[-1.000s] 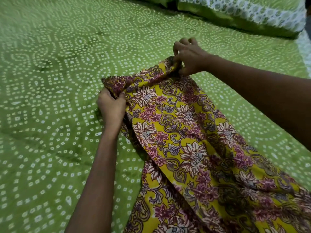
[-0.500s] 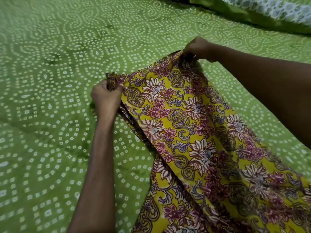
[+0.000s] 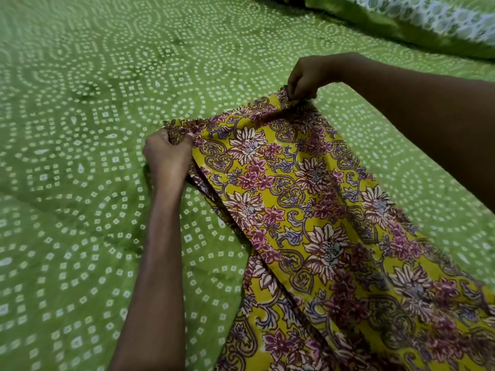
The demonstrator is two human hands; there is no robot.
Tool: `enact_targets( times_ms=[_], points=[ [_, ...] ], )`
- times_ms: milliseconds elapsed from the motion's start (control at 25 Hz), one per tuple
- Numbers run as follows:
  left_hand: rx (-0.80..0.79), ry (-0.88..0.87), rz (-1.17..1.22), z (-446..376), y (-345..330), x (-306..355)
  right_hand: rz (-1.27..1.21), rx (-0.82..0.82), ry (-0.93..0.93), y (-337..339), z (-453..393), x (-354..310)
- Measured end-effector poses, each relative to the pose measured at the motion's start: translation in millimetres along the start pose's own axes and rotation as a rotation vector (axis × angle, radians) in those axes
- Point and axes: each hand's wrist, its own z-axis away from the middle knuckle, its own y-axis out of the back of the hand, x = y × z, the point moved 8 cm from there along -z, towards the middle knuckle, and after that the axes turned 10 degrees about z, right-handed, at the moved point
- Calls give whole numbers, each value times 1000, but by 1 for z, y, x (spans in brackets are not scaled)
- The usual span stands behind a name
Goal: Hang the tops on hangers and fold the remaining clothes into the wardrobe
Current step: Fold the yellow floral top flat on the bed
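Observation:
A yellow garment (image 3: 302, 210) printed with pink and white flowers stretches across the bed from the centre to the lower right corner. My left hand (image 3: 167, 156) grips its near top corner, fingers curled round the bunched cloth. My right hand (image 3: 304, 76) pinches the far top corner and holds that edge slightly raised off the bed. The top edge runs taut between the two hands. A second layer of the same cloth shows beneath at the lower middle.
The garment lies on a green bedsheet (image 3: 80, 129) with white dotted circles that fills the view. A green pillow (image 3: 417, 25) with a white patterned band lies at the far right edge.
Both hands kept their grip on the top edge and pulled it apart, so the cloth now lies flatter and wider. The view has shifted slightly.

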Motion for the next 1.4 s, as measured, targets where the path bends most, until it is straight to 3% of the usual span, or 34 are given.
enact_targets(
  times_ms=[120,280,480,600,800,880,960,1000,1080,1160,1200,1280,1400],
  points=[
    [-2,-33,-9,3,-1,5,-5,-12,14,1,5,1],
    [20,-65,-79,4,3,11,168,121,-58,7,10,7],
    [48,-103,-113,4,6,15,-222,118,-64,-1,13,24],
    [55,-148,-189,10,8,20,-274,352,-82,13,10,28],
    [64,-284,-265,13,6,25,-102,661,-169,10,9,13],
    [150,-350,-351,14,14,30,-116,806,-270,-4,23,9],
    [256,-506,-416,26,16,54,-41,789,-311,-35,33,-12],
    [207,-641,-395,37,4,69,-27,702,-296,-57,35,-27],
    [-184,-788,-334,62,-46,80,-12,550,-225,-89,37,-53],
    [-573,-612,-501,78,-90,47,51,481,-117,-103,49,-58],
    [-626,-544,-693,77,-99,23,56,473,-105,-107,58,-49],
    [-575,-555,-908,69,-97,0,-12,486,-264,-117,86,-12],
    [-493,-582,-890,64,-89,-2,-88,446,-465,-150,134,27]
  ],
)
